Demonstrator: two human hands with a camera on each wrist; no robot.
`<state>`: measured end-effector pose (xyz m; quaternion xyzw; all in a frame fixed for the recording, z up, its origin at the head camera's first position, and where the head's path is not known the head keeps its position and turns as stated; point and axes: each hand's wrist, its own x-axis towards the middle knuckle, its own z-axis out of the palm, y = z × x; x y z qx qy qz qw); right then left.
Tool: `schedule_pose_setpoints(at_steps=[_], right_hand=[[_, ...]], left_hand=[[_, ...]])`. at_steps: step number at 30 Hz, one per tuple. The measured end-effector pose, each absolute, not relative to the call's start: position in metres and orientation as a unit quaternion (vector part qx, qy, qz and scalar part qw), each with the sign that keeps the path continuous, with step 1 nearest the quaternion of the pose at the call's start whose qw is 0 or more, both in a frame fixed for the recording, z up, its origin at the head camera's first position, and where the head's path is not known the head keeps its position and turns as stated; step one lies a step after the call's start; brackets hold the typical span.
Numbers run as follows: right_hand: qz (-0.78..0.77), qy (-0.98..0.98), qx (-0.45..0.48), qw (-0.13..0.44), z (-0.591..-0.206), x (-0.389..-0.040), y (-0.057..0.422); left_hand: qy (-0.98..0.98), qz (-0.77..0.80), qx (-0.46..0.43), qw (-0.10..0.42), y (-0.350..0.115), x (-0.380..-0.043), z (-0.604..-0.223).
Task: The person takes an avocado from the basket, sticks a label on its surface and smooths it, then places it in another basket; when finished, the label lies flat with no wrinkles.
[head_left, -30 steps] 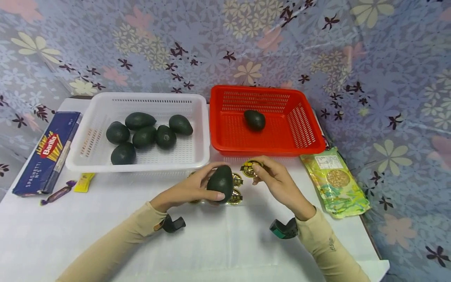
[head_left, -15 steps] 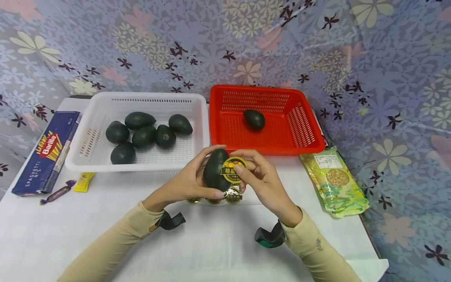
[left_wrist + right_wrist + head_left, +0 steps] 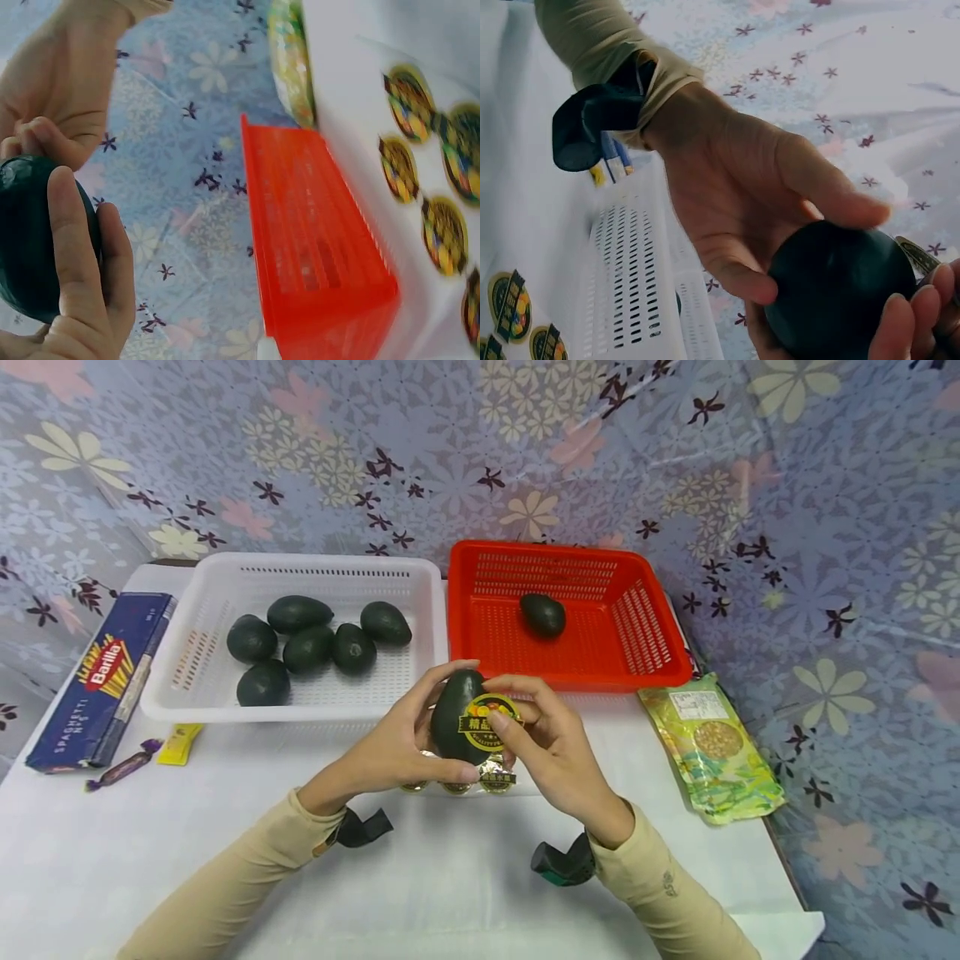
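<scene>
A dark green avocado (image 3: pixel 452 720) is gripped in my left hand (image 3: pixel 390 747), thumb along its near side and fingers behind it. On the avocado's right side lies a round black-and-gold sticker (image 3: pixel 480 727), with the thumb of my right hand (image 3: pixel 551 747) on its face. The right hand's other fingers curl round behind the fruit. In the right wrist view the sticker (image 3: pixel 916 255) shows edge-on beside the avocado (image 3: pixel 840 289). Whether all of it is stuck down, I cannot tell. Below the hands lies a sheet of similar stickers (image 3: pixel 457 787), partly hidden.
A white basket (image 3: pixel 292 717) with several avocados stands at the back left. Beside it, a red basket (image 3: pixel 570 681) holds one avocado (image 3: pixel 542 615). Left are a spaghetti box (image 3: pixel 101 685) and wrapped candies (image 3: pixel 123 767); right, a green food bag (image 3: pixel 712 747).
My right hand has moved left with the sticker, bringing it onto the avocado's right side. The left hand has raised the avocado slightly away from me.
</scene>
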<state>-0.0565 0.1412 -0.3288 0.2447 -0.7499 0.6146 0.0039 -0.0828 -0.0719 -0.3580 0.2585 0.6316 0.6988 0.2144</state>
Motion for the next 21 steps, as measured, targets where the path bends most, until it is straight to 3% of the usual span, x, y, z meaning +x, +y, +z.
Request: schedule_pose_setpoints(at_steps=[15,21], right_hand=[[0.498,-0.806,0.303,0.106,-0.334,-0.05,0.133],[0.445,-0.824,0.325,0.131,-0.337,-0.051,0.129]], left_hand=[[0.666,0.668,0.273,0.189,-0.076,-0.075,-0.354],[0.702,0.643,0.271,0.142,-0.072,-0.072,-0.356]])
